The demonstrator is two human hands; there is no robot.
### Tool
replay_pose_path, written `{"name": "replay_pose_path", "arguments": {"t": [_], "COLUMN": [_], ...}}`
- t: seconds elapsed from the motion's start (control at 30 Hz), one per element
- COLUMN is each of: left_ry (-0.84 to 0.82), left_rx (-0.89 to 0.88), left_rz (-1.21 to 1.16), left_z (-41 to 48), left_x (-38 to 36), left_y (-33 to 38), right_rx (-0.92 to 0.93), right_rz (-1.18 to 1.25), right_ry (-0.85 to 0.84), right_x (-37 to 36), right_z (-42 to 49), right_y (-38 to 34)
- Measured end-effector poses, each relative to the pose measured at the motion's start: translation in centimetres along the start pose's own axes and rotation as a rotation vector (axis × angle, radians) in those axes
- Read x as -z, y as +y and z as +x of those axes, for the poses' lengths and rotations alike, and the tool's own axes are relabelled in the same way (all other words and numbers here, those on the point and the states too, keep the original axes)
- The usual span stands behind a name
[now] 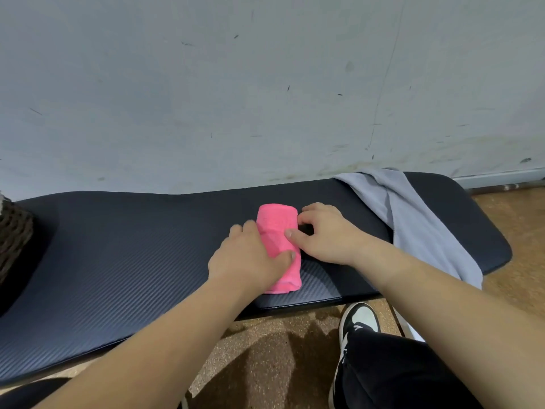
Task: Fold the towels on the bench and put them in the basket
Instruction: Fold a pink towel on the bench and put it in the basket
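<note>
from the head view, a folded pink towel [278, 243] lies mid-bench [124, 261] with the left hand [250, 258] pressing flat on its near left side and the right hand [327, 234] pinching its right edge — a grey towel [418, 219] drapes unfolded over the bench's right end, the woven basket [13, 234] at far left.
</note>
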State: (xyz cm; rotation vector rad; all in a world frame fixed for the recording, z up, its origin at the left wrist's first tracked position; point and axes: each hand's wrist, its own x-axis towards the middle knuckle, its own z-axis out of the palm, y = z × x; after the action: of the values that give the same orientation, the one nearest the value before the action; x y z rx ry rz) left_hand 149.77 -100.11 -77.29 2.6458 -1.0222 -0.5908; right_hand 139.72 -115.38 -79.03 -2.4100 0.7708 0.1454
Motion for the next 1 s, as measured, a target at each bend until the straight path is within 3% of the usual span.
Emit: {"name": "replay_pose_path", "arguments": {"t": [0.17,0.43,0.67,0.83,1.0], "left_ry": [-0.105,-0.172,-0.116,0.000,0.101], "left_rx": [-0.115,-0.356,-0.194,-0.047,-0.009], "left_rz": [-0.214,-0.352,-0.433,-0.701,-0.856], "left_z": [0.2,-2.3,-6.2,-7.7,-9.7], "left_x": [1.1,5.4,8.9,13.7,17.7], "left_y": [-0.7,-5.0,-11.2,-14.9,-19.6], "right_rx": [-0.007,0.188,0.155,0.109,0.020], "right_rz": [0.177,0.456,0.752,0.884,0.949], "right_ry": [-0.008,-0.183,-0.069,-0.063,-0.050], "right_x": [1.7,2.0,0.6,-1.1,-3.2], "right_z": [-1.0,-2.8,-2.8,-3.6,-3.9], "right_y": [-0.6,-3.2,-8.2,-14.4,-22.1]}}
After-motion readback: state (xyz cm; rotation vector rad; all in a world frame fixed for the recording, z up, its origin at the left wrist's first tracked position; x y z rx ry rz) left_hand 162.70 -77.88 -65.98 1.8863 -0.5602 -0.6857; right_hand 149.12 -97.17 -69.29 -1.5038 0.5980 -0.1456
